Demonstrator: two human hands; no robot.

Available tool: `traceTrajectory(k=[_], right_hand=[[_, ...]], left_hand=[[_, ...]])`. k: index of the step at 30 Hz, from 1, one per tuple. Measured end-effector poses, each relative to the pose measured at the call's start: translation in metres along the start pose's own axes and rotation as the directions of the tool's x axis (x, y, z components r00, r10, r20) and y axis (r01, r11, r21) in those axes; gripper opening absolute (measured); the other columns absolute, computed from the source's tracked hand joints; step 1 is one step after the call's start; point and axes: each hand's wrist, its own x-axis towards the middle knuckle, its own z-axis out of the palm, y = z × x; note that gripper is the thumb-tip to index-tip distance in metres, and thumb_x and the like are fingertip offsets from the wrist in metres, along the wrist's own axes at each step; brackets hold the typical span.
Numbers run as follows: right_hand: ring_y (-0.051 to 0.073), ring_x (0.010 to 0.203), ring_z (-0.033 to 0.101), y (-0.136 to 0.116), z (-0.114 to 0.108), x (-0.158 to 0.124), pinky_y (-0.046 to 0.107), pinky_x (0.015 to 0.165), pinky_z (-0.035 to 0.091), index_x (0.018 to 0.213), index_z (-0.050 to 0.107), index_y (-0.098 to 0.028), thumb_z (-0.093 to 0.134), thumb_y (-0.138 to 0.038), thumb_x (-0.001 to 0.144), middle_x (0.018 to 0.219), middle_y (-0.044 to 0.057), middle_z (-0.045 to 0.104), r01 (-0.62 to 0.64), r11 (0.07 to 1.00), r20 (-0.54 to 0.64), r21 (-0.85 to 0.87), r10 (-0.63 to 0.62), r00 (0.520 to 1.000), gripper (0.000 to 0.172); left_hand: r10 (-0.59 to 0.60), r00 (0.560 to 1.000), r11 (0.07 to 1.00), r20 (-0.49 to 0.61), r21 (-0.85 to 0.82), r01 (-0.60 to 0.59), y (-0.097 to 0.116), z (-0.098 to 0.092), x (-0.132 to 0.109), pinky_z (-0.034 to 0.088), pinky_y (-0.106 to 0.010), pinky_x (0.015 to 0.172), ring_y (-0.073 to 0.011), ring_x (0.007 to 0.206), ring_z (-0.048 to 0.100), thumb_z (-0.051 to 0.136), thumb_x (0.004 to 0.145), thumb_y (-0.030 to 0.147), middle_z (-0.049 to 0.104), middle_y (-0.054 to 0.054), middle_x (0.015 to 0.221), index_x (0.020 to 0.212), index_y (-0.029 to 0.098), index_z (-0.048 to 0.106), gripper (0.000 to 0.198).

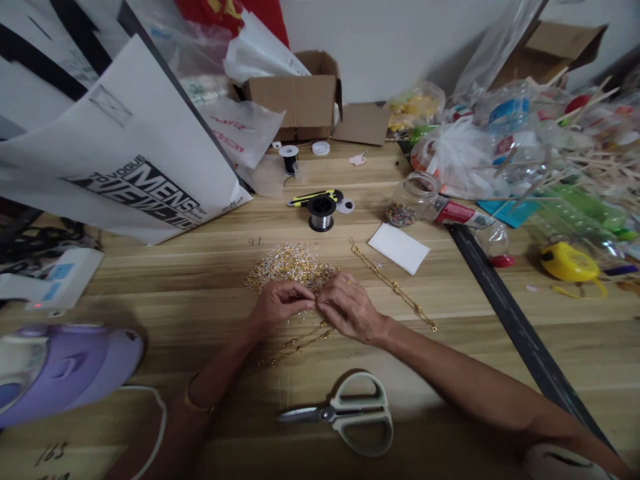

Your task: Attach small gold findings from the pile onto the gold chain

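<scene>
My left hand point(280, 303) and my right hand point(347, 307) meet fingertip to fingertip at the near edge of a pile of small gold rings and chain pieces point(290, 263) on the wooden table point(200, 280). Both hands are pinched closed on a tiny gold piece between them. A thin gold chain point(300, 341) trails from under the hands toward me. Another gold chain point(395, 288) lies stretched out just right of my right hand.
Scissors point(350, 413) lie near me. A wire spool point(321, 213), a utility knife point(313, 197), a white card point(399, 248), a bead jar point(413, 200), a black ruler point(520, 333), a purple appliance point(60, 370), a white bag point(125, 153) and cardboard boxes point(300, 100) surround the work spot.
</scene>
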Motion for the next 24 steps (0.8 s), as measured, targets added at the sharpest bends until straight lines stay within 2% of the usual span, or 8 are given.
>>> traceTrajectory(k=[7,16,24], right_hand=[[0.018,0.080,0.053,0.0000,-0.0008,-0.0010,0.037,0.077,0.043,0.088,0.055,-0.017,0.051,-0.015,0.086,0.082,0.007,0.062,0.021,1.000,-0.025,0.011,-0.021,0.999,0.005],[0.018,0.081,0.054,-0.0008,-0.0024,-0.0014,0.038,0.076,0.044,0.091,0.054,-0.017,0.053,-0.014,0.085,0.084,0.006,0.061,0.058,0.998,-0.084,0.025,-0.056,0.995,0.007],[0.018,0.082,0.054,-0.0014,-0.0017,-0.0018,0.038,0.077,0.044,0.091,0.055,-0.017,0.052,-0.015,0.086,0.084,0.006,0.061,0.057,0.998,-0.089,0.040,-0.053,0.995,0.007]], left_hand=[[0.030,0.999,0.999,0.029,-0.044,-0.029,0.0022,-0.0025,0.0002,0.048,-0.022,0.063,-0.0133,0.067,0.063,0.073,0.069,0.025,0.069,-0.006,0.072,0.071,0.012,0.070,0.013],[-0.057,0.998,0.989,0.018,-0.134,0.059,0.0036,-0.0048,0.0009,0.049,-0.022,0.064,-0.0125,0.065,0.063,0.077,0.064,0.024,0.070,-0.003,0.069,0.067,0.014,0.071,0.012],[-0.052,0.999,0.977,0.014,-0.208,0.054,-0.0006,-0.0062,0.0010,0.050,-0.023,0.065,-0.0130,0.065,0.064,0.079,0.063,0.022,0.071,-0.004,0.069,0.067,0.014,0.071,0.012]])
